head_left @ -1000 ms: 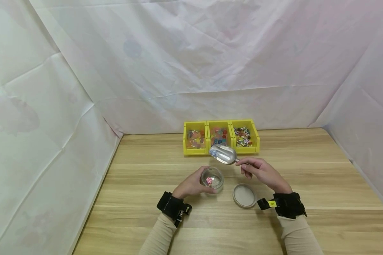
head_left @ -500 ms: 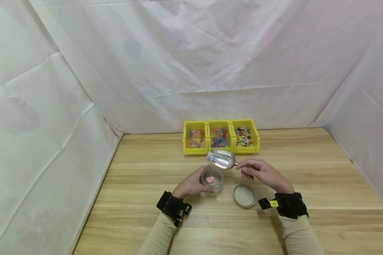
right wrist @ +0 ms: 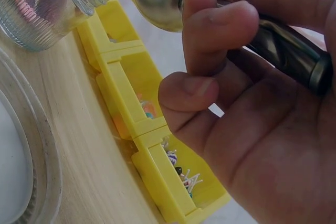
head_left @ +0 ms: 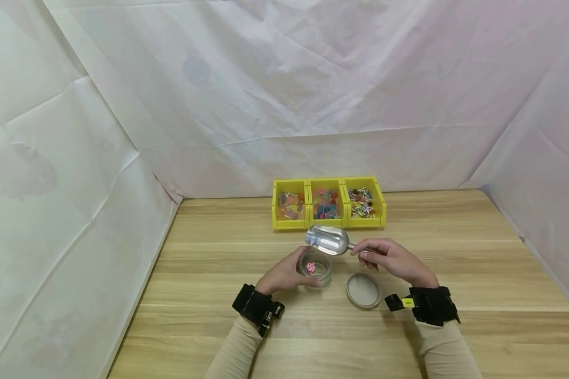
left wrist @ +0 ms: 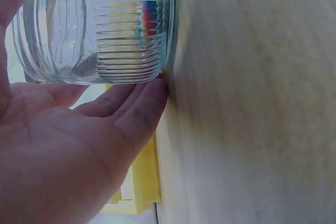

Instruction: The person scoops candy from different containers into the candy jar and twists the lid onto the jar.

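Observation:
My left hand (head_left: 284,273) grips a small ribbed glass jar (head_left: 323,273) that stands upright on the table. A pink-and-white swirl candy (head_left: 311,268) lies inside it. In the left wrist view the thumb and fingers wrap the sides of the jar (left wrist: 126,30). My right hand (head_left: 393,259) holds a metal scoop (head_left: 331,240) by its dark handle (right wrist: 289,51). Small bluish pieces (head_left: 313,238) sit near the scoop's lip. The scoop's bowl is just above and behind the jar's mouth, overlapping its far rim in the head view.
A round lid (head_left: 363,291) lies on the wooden table (head_left: 322,337), right of the jar. Three joined yellow bins (head_left: 289,225) stand behind the hands, holding small colourful candies and lollipops. White cloth (head_left: 284,105) walls off the back and sides.
The scoop has moved toward me and slightly left, from over the front of the middle bin to the jar's far rim. The left hand and jar have stayed put.

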### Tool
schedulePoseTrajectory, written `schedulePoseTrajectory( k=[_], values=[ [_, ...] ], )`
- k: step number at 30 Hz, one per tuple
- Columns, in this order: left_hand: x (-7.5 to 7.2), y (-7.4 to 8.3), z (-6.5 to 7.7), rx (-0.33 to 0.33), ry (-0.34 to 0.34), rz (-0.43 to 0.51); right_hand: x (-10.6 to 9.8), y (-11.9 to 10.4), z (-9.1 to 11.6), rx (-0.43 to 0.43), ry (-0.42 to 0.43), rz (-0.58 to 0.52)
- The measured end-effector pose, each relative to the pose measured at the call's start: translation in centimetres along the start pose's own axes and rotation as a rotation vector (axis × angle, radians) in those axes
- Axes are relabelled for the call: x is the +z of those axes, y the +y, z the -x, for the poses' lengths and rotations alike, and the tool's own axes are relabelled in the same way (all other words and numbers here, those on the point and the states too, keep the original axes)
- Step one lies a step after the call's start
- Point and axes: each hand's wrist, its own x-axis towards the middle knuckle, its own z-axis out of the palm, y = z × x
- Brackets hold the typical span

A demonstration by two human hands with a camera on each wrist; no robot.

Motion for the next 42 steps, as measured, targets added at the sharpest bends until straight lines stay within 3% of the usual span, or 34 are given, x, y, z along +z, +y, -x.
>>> schedulePoseTrajectory(
  k=[21, 30, 42],
  values=[
    [0.17, -0.25, -0.14, 0.001, -0.009, 0.027, -0.31, 0.26, 0.31, -0.008, -0.049, 0.007],
    [0.18, -0.2, -0.11, 0.013, -0.017, 0.03, -0.5, 0.43, 0.32, -0.083, -0.092, -0.013],
    [0.09, -0.38, -0.2, 0.012, -0.018, 0.032, -0.63, 0.19, 0.45, -0.102, -0.118, -0.041]
  ],
)
